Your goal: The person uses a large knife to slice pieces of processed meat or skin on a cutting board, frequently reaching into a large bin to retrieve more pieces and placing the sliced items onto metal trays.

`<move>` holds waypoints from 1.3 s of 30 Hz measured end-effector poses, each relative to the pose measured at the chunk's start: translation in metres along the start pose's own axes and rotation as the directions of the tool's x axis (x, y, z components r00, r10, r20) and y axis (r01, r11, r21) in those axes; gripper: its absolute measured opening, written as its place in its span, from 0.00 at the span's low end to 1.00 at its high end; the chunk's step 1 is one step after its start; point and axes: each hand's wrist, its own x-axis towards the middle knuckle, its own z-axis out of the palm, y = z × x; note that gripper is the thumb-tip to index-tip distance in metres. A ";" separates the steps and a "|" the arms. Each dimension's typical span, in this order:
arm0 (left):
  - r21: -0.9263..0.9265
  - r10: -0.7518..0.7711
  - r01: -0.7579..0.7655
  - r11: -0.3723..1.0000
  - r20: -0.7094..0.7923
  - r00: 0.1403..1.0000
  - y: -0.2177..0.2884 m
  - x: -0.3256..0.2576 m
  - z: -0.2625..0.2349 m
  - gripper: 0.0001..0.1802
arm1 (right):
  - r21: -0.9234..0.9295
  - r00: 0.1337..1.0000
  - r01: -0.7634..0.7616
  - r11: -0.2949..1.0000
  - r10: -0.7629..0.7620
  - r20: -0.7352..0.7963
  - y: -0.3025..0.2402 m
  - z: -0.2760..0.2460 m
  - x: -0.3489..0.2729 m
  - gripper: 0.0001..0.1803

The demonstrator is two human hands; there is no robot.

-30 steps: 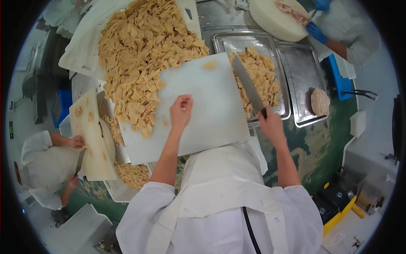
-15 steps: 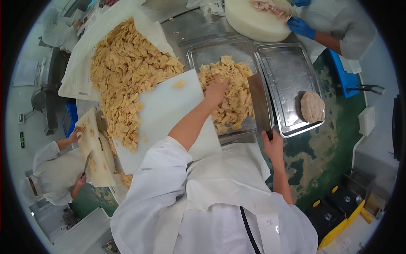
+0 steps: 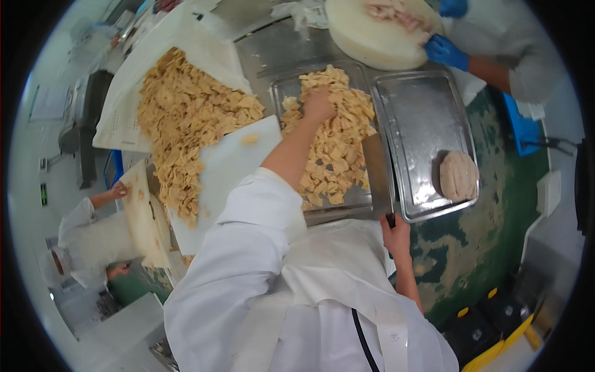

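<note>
Two piles of yellowish food are showing how far things are getting: a big heap [image 3: 180,111] at the upper left of the frame and a smaller pile [image 3: 338,149] of pieces in the tray [image 3: 354,198] at upper centre. The heap is filling much of the white crate [image 3: 118,118] and spilling over the left side of the board [image 3: 232,161], so a large share seems to be remaining there. The pile is already covering most of the tray's floor, with metal showing between looser pieces at its lower end, so a fair share appears to be done. A small scrap [image 3: 250,139] is lying near the board's upper edge. The left hand [image 3: 319,105] is resting in the pile's upper part, its fingers mostly hidden among the pieces; whether they are gripping any, one cannot tell. The right hand [image 3: 396,234], lower and right of centre, is closing firmly around the handle of the knife [image 3: 375,170], whose broad blade is pointing up the frame along the tray's right edge. At the right, a second tray [image 3: 415,111] is holding a pale pink lump [image 3: 459,177] near its lower corner, well apart from the pile.
</note>
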 end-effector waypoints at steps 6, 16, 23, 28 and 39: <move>-0.145 0.196 -0.233 0.962 -0.236 0.952 -0.015 -0.024 -0.002 0.51 | 0.002 0.998 0.063 0.998 -0.063 0.020 -0.001 -0.004 0.016 0.16; -0.405 -0.219 -0.052 0.913 -0.592 0.775 -0.240 -0.214 -0.061 0.20 | -0.029 0.935 0.220 0.975 -0.202 0.291 -0.064 0.032 0.039 0.16; -0.127 -0.417 0.431 0.893 -0.595 0.687 -0.419 -0.230 -0.137 0.39 | -0.111 0.844 0.427 0.897 -0.351 0.407 -0.137 0.095 -0.004 0.18; -0.275 -0.448 0.385 0.881 -0.223 0.866 -0.443 -0.151 -0.185 0.58 | -0.261 0.845 0.484 0.835 -0.369 0.387 -0.144 0.139 -0.039 0.15; -0.153 -0.345 0.360 0.920 0.118 0.931 -0.453 -0.023 -0.145 0.62 | -0.433 0.969 0.241 0.869 -0.191 0.157 -0.194 0.196 -0.085 0.18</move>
